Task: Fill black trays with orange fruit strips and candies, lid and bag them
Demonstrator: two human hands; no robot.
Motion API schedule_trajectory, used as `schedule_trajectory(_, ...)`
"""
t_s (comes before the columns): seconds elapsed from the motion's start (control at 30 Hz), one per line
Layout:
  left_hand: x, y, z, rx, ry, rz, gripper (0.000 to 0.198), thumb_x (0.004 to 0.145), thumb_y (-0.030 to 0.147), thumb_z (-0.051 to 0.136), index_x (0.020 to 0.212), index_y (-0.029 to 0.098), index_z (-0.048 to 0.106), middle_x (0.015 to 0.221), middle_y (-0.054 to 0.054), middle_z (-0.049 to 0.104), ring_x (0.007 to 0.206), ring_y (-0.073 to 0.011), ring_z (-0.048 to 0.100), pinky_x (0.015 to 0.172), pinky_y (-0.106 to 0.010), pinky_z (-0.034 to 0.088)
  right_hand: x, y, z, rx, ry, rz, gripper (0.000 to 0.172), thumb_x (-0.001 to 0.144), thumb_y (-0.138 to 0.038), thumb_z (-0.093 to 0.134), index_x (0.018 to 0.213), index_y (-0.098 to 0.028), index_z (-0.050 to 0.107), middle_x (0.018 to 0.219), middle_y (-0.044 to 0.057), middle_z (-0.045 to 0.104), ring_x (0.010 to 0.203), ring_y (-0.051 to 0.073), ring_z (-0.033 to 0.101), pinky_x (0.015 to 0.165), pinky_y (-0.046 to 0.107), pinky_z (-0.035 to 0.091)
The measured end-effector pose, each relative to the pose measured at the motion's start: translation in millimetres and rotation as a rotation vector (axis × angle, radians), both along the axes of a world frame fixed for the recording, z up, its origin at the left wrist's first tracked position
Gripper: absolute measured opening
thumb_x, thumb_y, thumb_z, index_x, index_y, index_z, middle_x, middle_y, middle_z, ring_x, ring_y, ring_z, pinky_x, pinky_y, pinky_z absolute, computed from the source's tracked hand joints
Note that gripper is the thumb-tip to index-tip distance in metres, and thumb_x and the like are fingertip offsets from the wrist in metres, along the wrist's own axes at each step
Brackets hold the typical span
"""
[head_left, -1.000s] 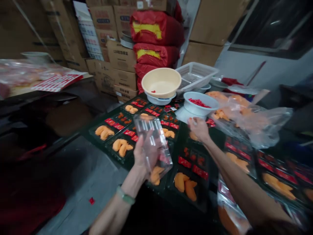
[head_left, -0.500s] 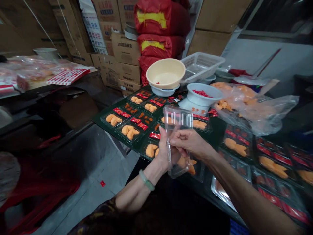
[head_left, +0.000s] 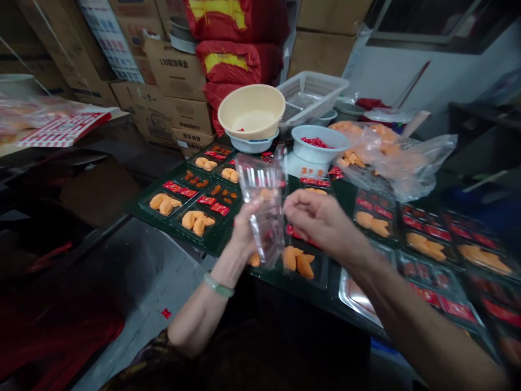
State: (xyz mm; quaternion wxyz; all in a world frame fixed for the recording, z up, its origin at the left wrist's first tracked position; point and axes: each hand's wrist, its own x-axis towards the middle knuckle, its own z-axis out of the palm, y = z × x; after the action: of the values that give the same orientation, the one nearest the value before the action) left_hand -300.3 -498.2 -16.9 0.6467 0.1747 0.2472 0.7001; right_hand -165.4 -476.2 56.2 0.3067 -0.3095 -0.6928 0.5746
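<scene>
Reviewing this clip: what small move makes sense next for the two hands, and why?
Probably the right hand should pinch one sheet off the clear lids that the left hand holds upright. Its fingertips sit right at their edge, and the tray of orange pieces just below looks uncovered.

Stacked cardboard boxes (head_left: 175, 70) along back wall. Red sacks (head_left: 234, 60), yellow-banded, piled between boxes. Grey concrete floor (head_left: 154, 271), lower left. Pale wall (head_left: 391, 76) at right; dark window (head_left: 427, 21) above. Dim light.
</scene>
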Motion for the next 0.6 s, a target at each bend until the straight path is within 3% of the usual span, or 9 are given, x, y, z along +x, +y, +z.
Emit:
schedule_trajectory(0.07,-20.4,3.2,9.2,0.02,0.077,0.056,0.041,0.058,0.037,0.071,0.094,0.022,0.056,0.077,-0.001,0.064,0.066,-0.0173,0.063,0.056,-0.027,0.048,17.9,8.4,-1.1,-0.126,0.066,-0.038,0.018,0.073,-0.028,0.061,0.064,-0.019,0.048,0.05,-0.008,0.037,0.04,0.004,0.03,0.039,0.019,0.019)
schedule_trajectory(0.13,-39.3,5.8,16.1,0.022,0.178,0.12,0.043,0.059,0.038,0.071,0.096,0.023,0.056,0.079,-0.002,0.065,0.07,-0.0187,0.064,0.057,-0.028,0.049,39.6,15.2,-14.6,-0.298,0.101,-0.043,0.024,0.072,-0.033,0.064,0.063,-0.019,0.046,0.05,-0.007,0.037,0.039,0.004,0.028,0.038,0.019,0.015)
schedule_trajectory(0.23,-56.1,7.3,19.0,0.001,0.281,0.177,0.048,0.058,0.042,0.071,0.1,0.023,0.057,0.078,-0.003,0.065,0.068,-0.0189,0.064,0.054,-0.027,0.049,71.4,18.7,-52.1,-0.562,0.072,-0.097,0.033,0.071,-0.035,0.067,0.061,-0.019,0.04,0.051,-0.008,0.035,0.039,0.003,0.026,0.038,0.019,0.013)
schedule_trajectory(0.37,-55.9,6.2,12.8,-0.004,0.289,0.184,0.051,0.057,0.042,0.072,0.102,0.021,0.058,0.077,-0.003,0.065,0.068,-0.0192,0.064,0.054,-0.027,0.049,101.3,14.3,-93.4,-0.798,-0.013,-0.219,0.037,0.066,-0.034,0.069,0.058,-0.019,0.036,0.049,-0.009,0.032,0.038,0.002,0.023,0.036,0.017,0.012)
schedule_trajectory(0.47,-50.5,5.2,8.2,-0.028,0.279,0.157,0.05,0.058,0.042,0.071,0.102,0.021,0.059,0.079,-0.004,0.065,0.07,-0.0211,0.065,0.055,-0.03,0.05,110.5,12.6,-100.0,-0.875,-0.129,-0.298,0.037,0.06,-0.03,0.066,0.055,-0.02,0.031,0.047,-0.01,0.031,0.036,0.002,0.022,0.034,0.016,0.011)
schedule_trajectory(0.6,-48.3,5.2,5.8,-0.036,0.289,0.117,0.043,0.062,0.042,0.068,0.1,0.024,0.06,0.081,-0.003,0.066,0.074,-0.0226,0.065,0.058,-0.032,0.05,110.6,17.2,-97.6,-0.777,-0.342,-0.367,0.029,0.061,-0.026,0.059,0.053,-0.021,0.031,0.043,-0.009,0.031,0.034,0.003,0.022,0.032,0.015,0.012)
